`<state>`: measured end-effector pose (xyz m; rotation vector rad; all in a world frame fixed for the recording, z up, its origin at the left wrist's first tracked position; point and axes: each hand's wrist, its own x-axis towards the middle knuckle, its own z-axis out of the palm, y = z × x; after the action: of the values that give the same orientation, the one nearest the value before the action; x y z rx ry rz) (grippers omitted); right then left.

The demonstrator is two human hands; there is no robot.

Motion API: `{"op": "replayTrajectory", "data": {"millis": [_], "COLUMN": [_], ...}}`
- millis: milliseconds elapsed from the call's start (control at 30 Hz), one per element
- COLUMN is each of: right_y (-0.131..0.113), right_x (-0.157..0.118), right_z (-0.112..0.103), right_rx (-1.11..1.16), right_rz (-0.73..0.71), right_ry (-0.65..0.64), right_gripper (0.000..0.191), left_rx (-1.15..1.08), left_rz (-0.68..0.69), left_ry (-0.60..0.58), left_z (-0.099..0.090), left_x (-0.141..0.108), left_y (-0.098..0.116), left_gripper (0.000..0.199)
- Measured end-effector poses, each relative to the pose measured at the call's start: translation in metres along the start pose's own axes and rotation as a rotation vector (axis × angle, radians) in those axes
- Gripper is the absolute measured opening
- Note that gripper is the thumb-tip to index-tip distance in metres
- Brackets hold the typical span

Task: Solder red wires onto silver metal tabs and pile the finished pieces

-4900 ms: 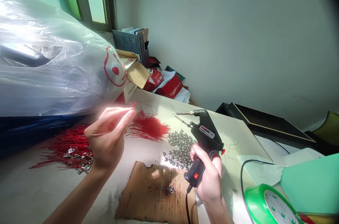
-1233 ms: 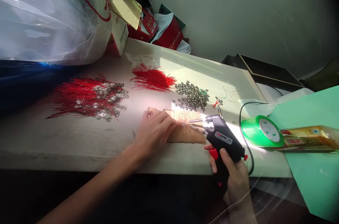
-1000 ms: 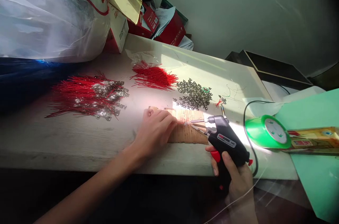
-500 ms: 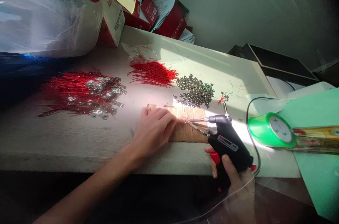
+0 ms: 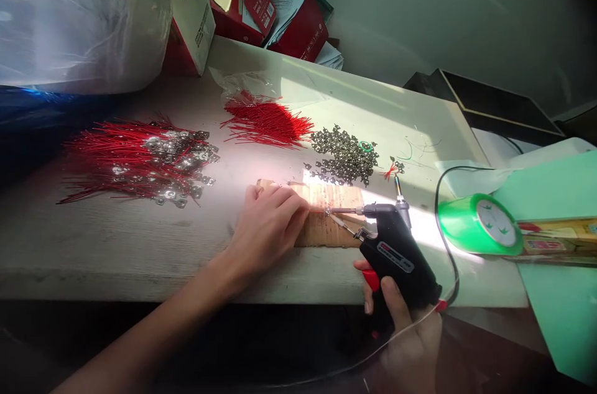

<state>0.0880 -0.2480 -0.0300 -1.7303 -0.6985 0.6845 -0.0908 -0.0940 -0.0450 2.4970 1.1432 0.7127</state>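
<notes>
The left hand [image 5: 270, 220], fingers bunched, pinches a red wire [image 5: 317, 212] over cardboard [image 5: 332, 236]; the right hand [image 5: 413, 341] grips the soldering gun [image 5: 396, 257], tip between the hands. The left, raised earlier, is now lowered.

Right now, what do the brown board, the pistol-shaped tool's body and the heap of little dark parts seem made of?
Brown board: probably cardboard, matt, with faint ridges. Tool's body: likely plastic, smooth and evenly black with rounded corners. Little parts: apparently metal, greyish with bright glints; which metal, I can't tell.
</notes>
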Motion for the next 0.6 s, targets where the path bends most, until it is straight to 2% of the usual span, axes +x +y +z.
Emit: {"op": "replayTrajectory", "data": {"millis": [400,600], "right_y": [-0.0007,-0.0012], "right_x": [-0.0027,0.0002], "right_z": [0.0035,0.0037], "right_rx": [-0.014,0.003], "right_rz": [-0.002,-0.016], "right_ry": [0.003,-0.039], "right_gripper": [0.034,0.046], "left_rx": [-0.007,0.012], "left_rz": [-0.001,0.005], "left_ry": [0.014,0.019], "left_z": [0.0001,0.0009], "left_x": [0.0003,0.0006], "left_y": [-0.0005,-0.0008], "left_gripper": [0.020,0.021]}}
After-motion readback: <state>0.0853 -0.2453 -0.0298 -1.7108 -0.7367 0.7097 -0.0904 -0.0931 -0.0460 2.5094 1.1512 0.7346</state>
